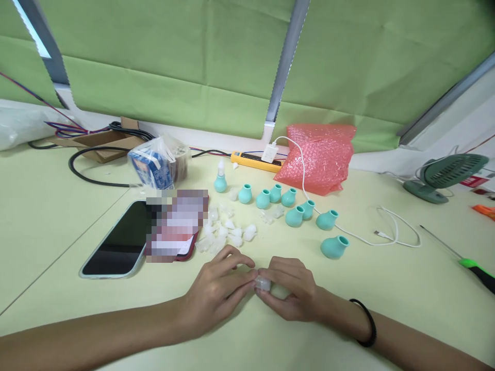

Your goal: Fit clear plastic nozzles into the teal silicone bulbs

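Observation:
Close to the table's front, a small clear plastic piece (263, 283) sits between my two hands. The thumb and fingers of my right hand (291, 288) are closed around it. From the other side, my left hand (220, 289) pinches its left end, where the fingertips hide part of it. Just beyond my left hand lies a loose group of translucent white plastic parts (229, 232). Several teal bulb-shaped pieces (334, 247) with open necks stand farther back and to the right. One teal bulb (220, 183) at the back carries a clear nozzle-like part on top.
Two phones lie at left, a dark-screened one (121, 239) and a red-cased one (189, 252). Behind are a bagged blue package (152, 167), a yellow power strip (255, 162) and pink bubble wrap (319, 159). A white cable (394, 239), screwdriver (469, 263) and green fan (452, 170) occupy the right.

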{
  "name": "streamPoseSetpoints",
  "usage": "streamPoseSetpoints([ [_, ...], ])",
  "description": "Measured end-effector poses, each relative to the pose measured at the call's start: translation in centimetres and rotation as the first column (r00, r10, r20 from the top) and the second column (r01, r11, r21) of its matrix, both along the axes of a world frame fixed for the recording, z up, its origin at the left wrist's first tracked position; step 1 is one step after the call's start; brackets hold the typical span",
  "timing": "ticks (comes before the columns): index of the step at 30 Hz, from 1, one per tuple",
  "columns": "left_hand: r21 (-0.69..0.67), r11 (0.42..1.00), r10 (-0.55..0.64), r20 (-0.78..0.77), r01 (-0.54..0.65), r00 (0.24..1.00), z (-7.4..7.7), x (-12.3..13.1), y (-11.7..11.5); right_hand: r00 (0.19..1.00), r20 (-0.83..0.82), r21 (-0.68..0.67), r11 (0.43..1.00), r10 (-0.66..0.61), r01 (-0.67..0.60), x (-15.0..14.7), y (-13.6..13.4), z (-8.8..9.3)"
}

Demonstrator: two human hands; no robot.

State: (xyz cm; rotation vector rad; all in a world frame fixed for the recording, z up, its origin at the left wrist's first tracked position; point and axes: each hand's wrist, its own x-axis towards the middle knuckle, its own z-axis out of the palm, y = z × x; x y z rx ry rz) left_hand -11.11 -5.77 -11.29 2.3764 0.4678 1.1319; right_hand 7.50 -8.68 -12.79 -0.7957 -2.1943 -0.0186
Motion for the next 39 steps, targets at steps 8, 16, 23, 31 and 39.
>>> streamPoseSetpoints([
  [8,-0.262,0.965,-0.011,0.013,0.014,1.000,0.12,0.20,0.47,0.999,-0.002,0.042,0.998,-0.048,0.048,0.28,0.33,-0.47],
  [16,-0.491,0.870,0.006,0.099,0.044,0.995,0.14,0.30,0.85,0.999,0.008,0.044,0.998,-0.040,0.040,0.32,0.41,-0.21],
  [23,-0.537,0.841,0.018,0.133,0.057,0.991,-0.13,0.23,0.82,0.999,0.033,0.025,1.000,-0.012,0.012,0.19,0.49,-0.07],
  [31,-0.470,0.880,-0.011,0.139,0.076,0.990,-0.13,0.32,0.97,1.000,0.017,0.015,1.000,0.011,-0.011,0.07,0.52,0.02],
  [39,-0.217,0.973,-0.049,0.126,0.076,0.991,0.21,0.35,0.72,1.000,-0.010,-0.020,1.000,0.002,-0.002,0.06,0.39,0.12],
])
